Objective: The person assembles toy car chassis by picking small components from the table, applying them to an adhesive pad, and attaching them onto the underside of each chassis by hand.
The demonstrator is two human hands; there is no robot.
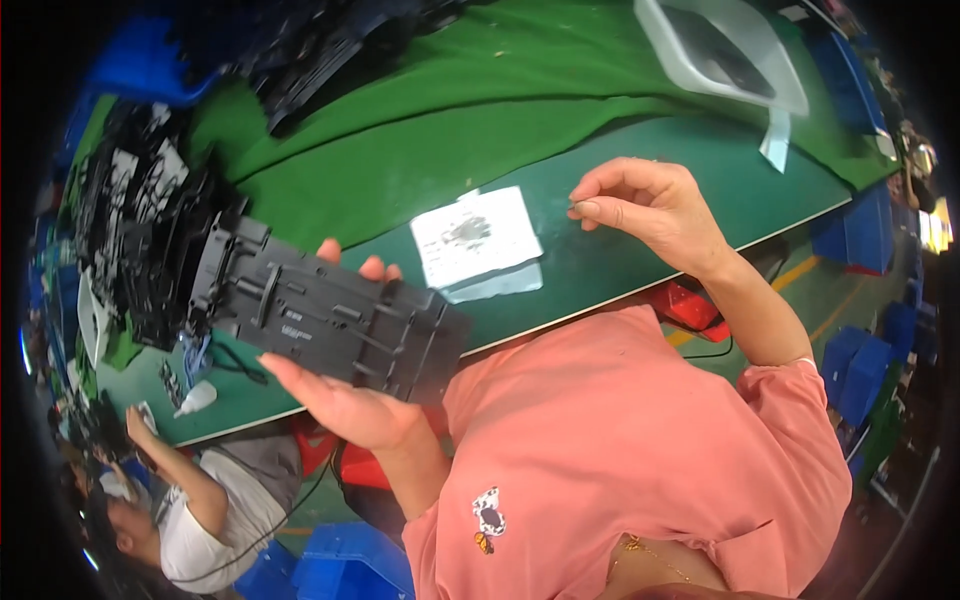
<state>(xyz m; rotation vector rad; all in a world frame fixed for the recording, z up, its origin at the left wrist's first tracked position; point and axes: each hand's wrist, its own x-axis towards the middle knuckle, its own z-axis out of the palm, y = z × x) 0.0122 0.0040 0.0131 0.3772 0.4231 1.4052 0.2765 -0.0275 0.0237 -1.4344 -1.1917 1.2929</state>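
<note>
A long black moulded plastic part [330, 310] rests in my left hand [350, 408], tilted, its ribbed side facing up. My left thumb lies along its near edge and the fingertips show past its far edge. To the right, above the table, my right hand [648, 208] pinches something tiny and dark between thumb and forefinger, too small to name. Between the hands, a white sheet [500, 235] lies on the table with a small heap of tiny dark pieces [470, 232] on it. Neither hand touches the sheet.
Many black plastic parts [130, 220] are stacked at the left, with more [310, 70] at the far side. A translucent white tub [790, 92] stands on green cloth [400, 130] at the far right. A co-worker [215, 520] sits at the lower left, near a small white bottle [198, 398].
</note>
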